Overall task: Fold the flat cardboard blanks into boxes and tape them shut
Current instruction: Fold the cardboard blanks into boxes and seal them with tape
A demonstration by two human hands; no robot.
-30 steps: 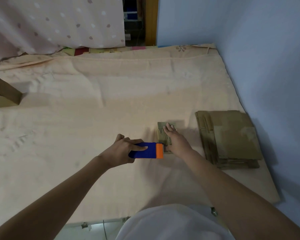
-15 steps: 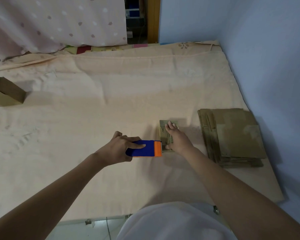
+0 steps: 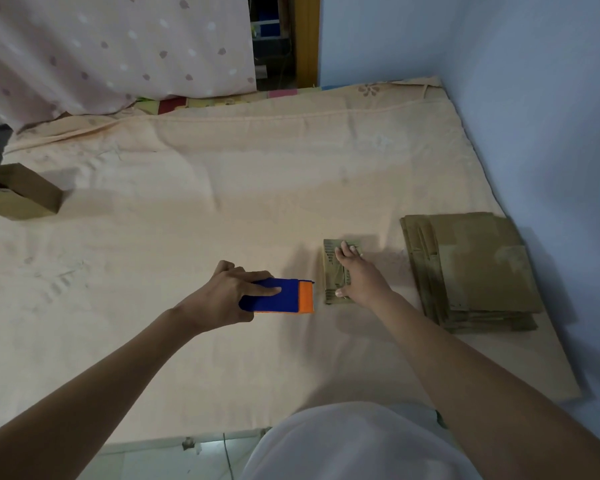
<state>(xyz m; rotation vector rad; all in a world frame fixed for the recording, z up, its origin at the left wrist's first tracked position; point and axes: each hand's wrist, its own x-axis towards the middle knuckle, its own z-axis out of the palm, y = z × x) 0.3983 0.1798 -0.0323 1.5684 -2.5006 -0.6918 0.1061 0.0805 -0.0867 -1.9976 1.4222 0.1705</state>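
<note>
Pulled just clear of the small box (image 3: pixel 338 271), the blue-and-orange tape dispenser (image 3: pixel 278 295) sits gripped in the left hand (image 3: pixel 222 294), while right-hand fingers (image 3: pixel 349 252) lie flat, pinning the box to the bed (image 3: pixel 187 209), suggesting this strip is finished.

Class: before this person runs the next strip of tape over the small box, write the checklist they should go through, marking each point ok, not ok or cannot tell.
1. Small box pinned by right hand: ok.
2. Tape dispenser gripped in left hand: ok.
3. Dispenser touching box: not ok, a gap shows.
4. Flaps fully shut: cannot tell, the hand covers them.
5. Stack of flat blanks clear of the work: ok.
6. Tape end ready: cannot tell.
</note>
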